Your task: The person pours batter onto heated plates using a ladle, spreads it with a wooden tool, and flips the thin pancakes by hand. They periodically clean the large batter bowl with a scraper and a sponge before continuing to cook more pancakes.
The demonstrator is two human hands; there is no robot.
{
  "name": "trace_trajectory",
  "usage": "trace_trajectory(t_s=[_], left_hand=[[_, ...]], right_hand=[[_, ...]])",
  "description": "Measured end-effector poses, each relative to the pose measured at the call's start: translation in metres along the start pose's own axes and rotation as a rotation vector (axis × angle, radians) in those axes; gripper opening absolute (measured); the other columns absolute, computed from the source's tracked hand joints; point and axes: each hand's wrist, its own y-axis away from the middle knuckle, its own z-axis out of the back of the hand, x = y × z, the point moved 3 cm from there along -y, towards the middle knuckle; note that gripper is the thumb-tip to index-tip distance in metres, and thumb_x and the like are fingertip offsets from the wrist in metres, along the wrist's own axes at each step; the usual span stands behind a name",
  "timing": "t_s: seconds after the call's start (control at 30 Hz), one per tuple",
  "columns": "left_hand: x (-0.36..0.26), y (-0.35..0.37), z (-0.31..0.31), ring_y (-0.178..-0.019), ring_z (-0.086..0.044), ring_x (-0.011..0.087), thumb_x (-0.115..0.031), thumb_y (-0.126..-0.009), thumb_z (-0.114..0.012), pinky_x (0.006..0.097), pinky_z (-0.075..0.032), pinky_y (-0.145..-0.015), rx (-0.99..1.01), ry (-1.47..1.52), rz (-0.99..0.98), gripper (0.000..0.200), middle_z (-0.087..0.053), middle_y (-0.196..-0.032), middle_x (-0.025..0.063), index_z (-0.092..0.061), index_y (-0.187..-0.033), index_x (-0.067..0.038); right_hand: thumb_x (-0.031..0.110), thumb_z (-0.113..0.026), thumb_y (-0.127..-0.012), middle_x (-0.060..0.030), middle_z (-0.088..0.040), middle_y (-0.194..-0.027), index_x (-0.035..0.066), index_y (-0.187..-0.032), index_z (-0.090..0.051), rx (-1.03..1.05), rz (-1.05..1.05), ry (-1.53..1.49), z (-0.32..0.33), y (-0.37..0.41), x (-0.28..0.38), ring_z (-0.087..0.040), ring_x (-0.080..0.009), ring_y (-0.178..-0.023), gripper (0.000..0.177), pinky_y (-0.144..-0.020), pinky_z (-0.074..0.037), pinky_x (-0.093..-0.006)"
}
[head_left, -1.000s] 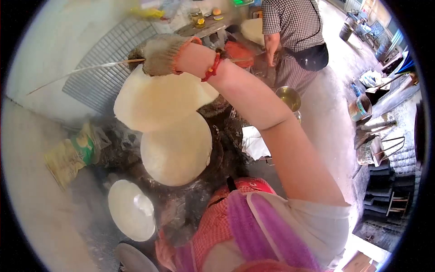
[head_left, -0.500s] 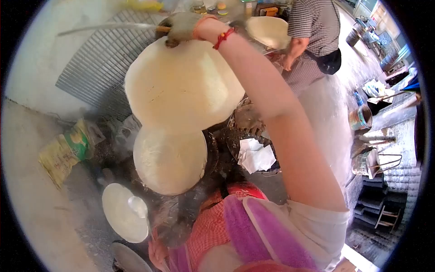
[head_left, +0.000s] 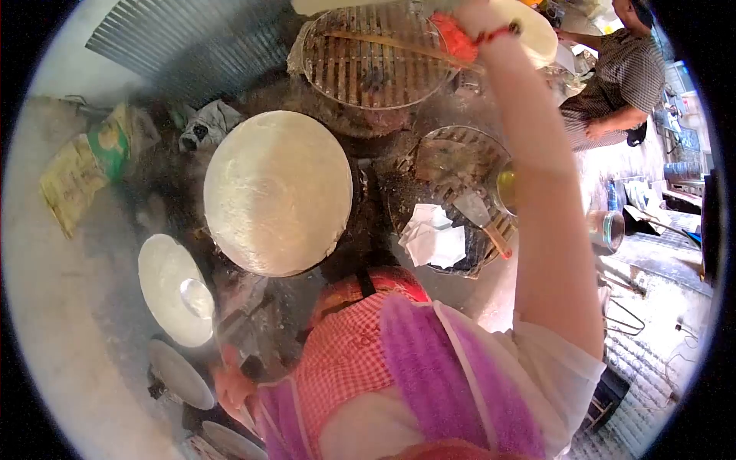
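Observation:
My right hand (head_left: 477, 14) is at the top edge, blurred and partly cut off; its fingers cannot be made out. Below the wrist, a thin wooden stick (head_left: 391, 47) crosses a round slatted rack (head_left: 349, 80). A strip of pale sheet (head_left: 330, 4) shows beyond the rack. At lower left, my left hand (head_left: 234, 387) is closed around what looks like the handle of a ladle (head_left: 198, 297), whose bowl rests in a white basin (head_left: 162, 272). Between my hands lies a round pan surface (head_left: 277, 192) coated in a smooth, pale layer.
Folded white paper (head_left: 433, 236) and a scraper (head_left: 479, 218) lie on a round grate to the right. More basins (head_left: 182, 376) stand at lower left, near a yellow-green sack (head_left: 84, 172). Another person (head_left: 625, 84) stands at upper right. Faint steam hazes the view.
The large pale sheet that hung from the stick under my gloved right hand has left the pan. My right hand has moved away, up and right; the view has shifted, showing the slatted rack.

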Motion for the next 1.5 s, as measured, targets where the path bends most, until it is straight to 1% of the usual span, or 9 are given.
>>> trace_trajectory(t_s=[0.07,0.2,0.5,0.63,0.83,0.93,1.17,1.23,1.5], left_hand=[[0.002,-0.002,-0.003,-0.046,-0.034,0.0085,-0.023,-0.102,-0.035,0.0251,-0.032,-0.042,0.001,-0.001,-0.034,0.054,-0.036,-0.067,0.0,-0.014,-0.148,-0.002],[0.004,0.0,-0.004,-0.046,-0.035,0.0081,-0.023,-0.102,-0.037,0.0236,-0.033,-0.042,0.015,-0.017,-0.069,0.056,-0.036,-0.068,-0.0001,-0.012,-0.148,-0.003],[0.018,-0.009,-0.01,-0.047,-0.035,0.0065,-0.023,-0.101,-0.041,0.0246,-0.037,-0.045,0.032,-0.12,-0.103,0.063,-0.034,-0.072,-0.0004,-0.005,-0.149,-0.004],[0.022,-0.006,-0.004,-0.048,-0.036,0.0069,-0.022,-0.1,-0.041,0.0219,-0.036,-0.042,0.099,0.047,-0.143,0.065,-0.035,-0.073,-0.0001,-0.003,-0.149,-0.001],[0.005,0.015,0.013,-0.049,-0.036,0.0076,-0.02,-0.101,-0.039,0.0228,-0.035,-0.044,0.168,0.103,-0.122,0.061,-0.037,-0.076,0.0016,-0.006,-0.148,0.001],[-0.02,0.031,0.029,-0.049,-0.034,0.0089,-0.022,-0.102,-0.038,0.0268,-0.036,-0.045,0.131,0.107,-0.058,0.061,-0.033,-0.072,0.0015,-0.004,-0.149,-0.004],[-0.092,0.075,0.085,-0.044,-0.031,0.0081,-0.021,-0.103,-0.033,0.0246,-0.034,-0.038,-0.08,-0.195,-0.049,0.051,-0.035,-0.073,0.0006,-0.016,-0.147,-0.001],[-0.115,0.083,0.102,-0.042,-0.03,0.0068,-0.02,-0.104,-0.03,0.0211,-0.032,-0.033,-0.109,-0.362,-0.029,0.047,-0.035,-0.072,-0.0004,-0.021,-0.145,0.001],[-0.1,0.102,0.101,-0.042,-0.03,0.005,-0.019,-0.104,-0.028,0.0219,-0.032,-0.033,-0.129,-0.441,0.131,0.049,-0.033,-0.068,-0.0005,-0.011,-0.148,-0.005]], right_hand=[[0.033,-0.043,-0.092,-0.0149,-0.064,-0.111,0.017,-0.119,-0.061,0.15,0.078,0.254,-0.111,0.068,-0.022,-0.062,-0.031,-0.097,0.036,-0.086,-0.049,-0.0429],[0.026,-0.061,-0.084,-0.0031,-0.064,-0.116,0.015,-0.115,-0.064,0.183,0.161,0.021,-0.199,0.196,-0.006,-0.059,-0.024,-0.106,0.034,-0.092,-0.047,-0.0391],[0.033,-0.053,-0.089,-0.0056,-0.067,-0.108,0.026,-0.116,-0.064,0.317,0.086,-0.133,-0.218,0.228,0.015,-0.063,-0.0264,-0.101,0.03,-0.093,-0.049,-0.037],[0.038,-0.051,-0.091,-0.0081,-0.066,-0.11,0.027,-0.126,-0.057,0.412,0.145,0.061,-0.174,0.203,0.052,-0.061,-0.0279,-0.105,0.037,-0.094,-0.048,-0.0388],[0.032,-0.062,-0.087,-0.013,-0.06,-0.123,0.014,-0.135,-0.047,0.712,-0.267,-0.062,-0.123,0.256,0.082,-0.056,-0.0349,-0.112,0.053,-0.096,-0.047,-0.041],[0.021,-0.067,-0.083,-0.0142,-0.058,-0.125,0.006,-0.133,-0.047,0.617,-0.248,-0.457,-0.067,0.302,0.151,-0.056,-0.0349,-0.114,0.056,-0.095,-0.047,-0.0393],[0.006,-0.061,-0.088,-0.0049,-0.06,-0.123,0.01,-0.14,-0.043,0.62,-0.985,-1.096,0.004,0.451,0.259,-0.06,-0.0134,-0.095,0.055,-0.074,-0.049,-0.0266],[0.005,-0.06,-0.089,-0.006,-0.062,-0.118,0.012,-0.143,-0.038,0.548,-0.847,-0.997,0.006,0.491,0.273,-0.063,-0.0107,-0.078,0.058,-0.059,-0.05,-0.0237],[0.014,-0.057,-0.092,-0.008,-0.065,-0.112,0.01,-0.141,-0.039,0.526,-0.688,-0.803,0.036,0.53,0.285,-0.064,-0.0111,-0.077,0.052,-0.062,-0.05,-0.0236]])
